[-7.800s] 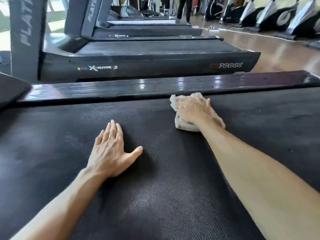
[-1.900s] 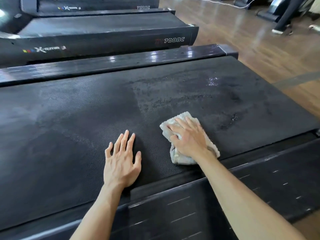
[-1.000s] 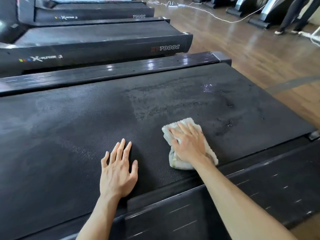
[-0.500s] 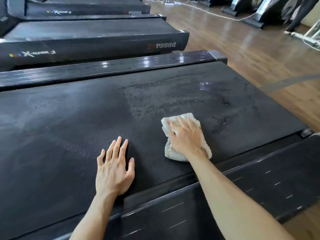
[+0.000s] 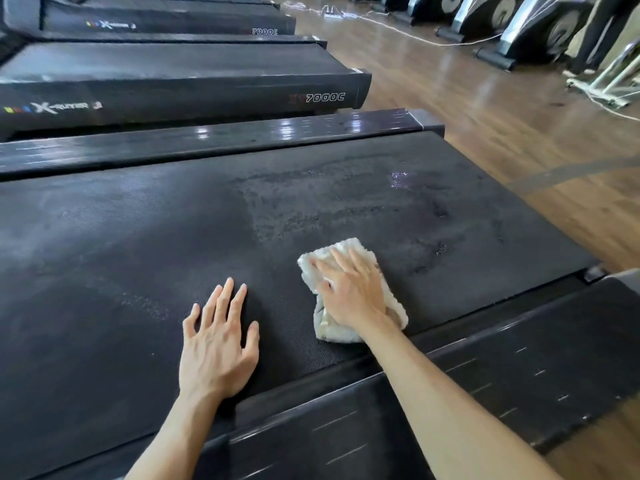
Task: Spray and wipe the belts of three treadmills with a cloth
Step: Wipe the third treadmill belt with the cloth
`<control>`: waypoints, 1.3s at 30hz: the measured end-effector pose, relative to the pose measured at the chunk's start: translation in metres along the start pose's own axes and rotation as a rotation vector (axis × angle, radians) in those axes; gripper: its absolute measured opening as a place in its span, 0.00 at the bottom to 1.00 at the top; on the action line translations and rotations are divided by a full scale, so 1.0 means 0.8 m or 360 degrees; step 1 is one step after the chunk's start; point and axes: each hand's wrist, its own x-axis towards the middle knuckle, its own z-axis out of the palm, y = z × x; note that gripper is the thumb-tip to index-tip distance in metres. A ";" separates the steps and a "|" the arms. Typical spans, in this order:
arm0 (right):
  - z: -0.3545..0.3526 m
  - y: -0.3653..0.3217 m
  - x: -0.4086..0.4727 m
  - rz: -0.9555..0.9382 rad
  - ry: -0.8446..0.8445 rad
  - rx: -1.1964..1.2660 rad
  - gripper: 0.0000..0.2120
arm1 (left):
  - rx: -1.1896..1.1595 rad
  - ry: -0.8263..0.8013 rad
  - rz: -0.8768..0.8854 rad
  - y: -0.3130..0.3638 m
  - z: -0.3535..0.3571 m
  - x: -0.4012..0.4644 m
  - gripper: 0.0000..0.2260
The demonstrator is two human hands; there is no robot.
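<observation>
A black treadmill belt (image 5: 138, 244) fills the view, with wet streaks and droplets toward its right end. A folded white cloth (image 5: 348, 330) lies on the belt near the front rail. My right hand (image 5: 351, 289) presses flat on the cloth with straight fingers. My left hand (image 5: 218, 341) rests flat on the bare belt just left of the cloth, fingers spread. No spray bottle is in view.
The near side rail (image 5: 485, 375) runs under my forearms. The far rail (image 5: 242, 136) borders the belt. Two more treadmills (image 5: 173, 84) stand behind. Wooden floor (image 5: 519, 133) lies to the right, with cables and exercise machines (image 5: 540, 32) at the back.
Over the last second the right hand has slid the cloth slightly away from the near rail. The left hand stays flat on the belt. The view shifted a little.
</observation>
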 end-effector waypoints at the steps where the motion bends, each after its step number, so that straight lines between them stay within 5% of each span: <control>1: -0.001 -0.005 -0.015 -0.0119 -0.0040 0.0047 0.23 | 0.0000 -0.0007 -0.0003 0.001 -0.001 -0.001 0.33; 4: -0.002 0.027 -0.058 -0.0250 -0.0048 -0.0103 0.22 | -0.0025 -0.0023 -0.0001 0.001 -0.006 0.001 0.34; 9: -0.014 0.074 0.001 0.0280 0.0112 -0.0124 0.25 | -0.0137 0.0014 -0.0059 -0.001 -0.014 0.058 0.31; 16: -0.003 0.002 0.011 -0.0286 -0.0016 0.0021 0.17 | 0.0010 0.0026 -0.0052 -0.018 0.007 0.094 0.33; 20: -0.005 0.064 -0.022 0.0077 0.0142 0.0025 0.24 | 0.0028 0.0065 -0.0044 -0.016 0.009 0.094 0.36; 24: -0.014 0.039 0.052 0.0295 0.0170 0.0160 0.31 | 0.0006 0.0054 -0.0057 -0.014 0.006 0.094 0.31; 29: -0.023 -0.043 0.047 -0.0211 -0.0045 0.0236 0.24 | -0.0009 0.0056 -0.0066 -0.013 0.003 0.094 0.32; 32: -0.025 -0.017 -0.006 -0.0416 -0.0124 0.0239 0.20 | -0.0012 0.0075 -0.0046 -0.015 0.006 0.095 0.35; 36: -0.031 0.046 0.039 -0.0048 0.0004 0.0117 0.30 | 0.0014 0.0072 -0.0037 -0.015 0.007 0.094 0.35; 39: -0.021 0.033 0.110 0.0127 -0.0051 0.0063 0.27 | 0.0027 0.0062 -0.0041 -0.019 0.009 0.095 0.35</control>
